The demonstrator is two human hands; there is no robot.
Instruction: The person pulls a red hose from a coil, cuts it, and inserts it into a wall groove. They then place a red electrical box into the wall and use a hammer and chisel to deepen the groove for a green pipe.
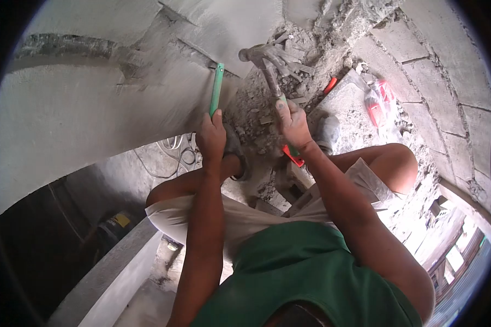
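My left hand (pixel 211 136) grips a green chisel (pixel 217 87) whose tip rests against the grey plastered wall (pixel 93 109) near a broken edge. My right hand (pixel 293 122) holds a hammer (pixel 264 62) by its handle, the metal head raised near the chisel's top and blurred by motion. I am crouching, with both knees and light shorts showing beneath my arms. A green shirt fills the bottom of the view.
Concrete rubble (pixel 256 117) lies on the floor below the wall. A red-handled tool (pixel 293 157) and a clear plastic bag with red items (pixel 377 103) lie near my feet. Block wall (pixel 436 71) to the right; cables (pixel 174 147) and a dark opening on the left.
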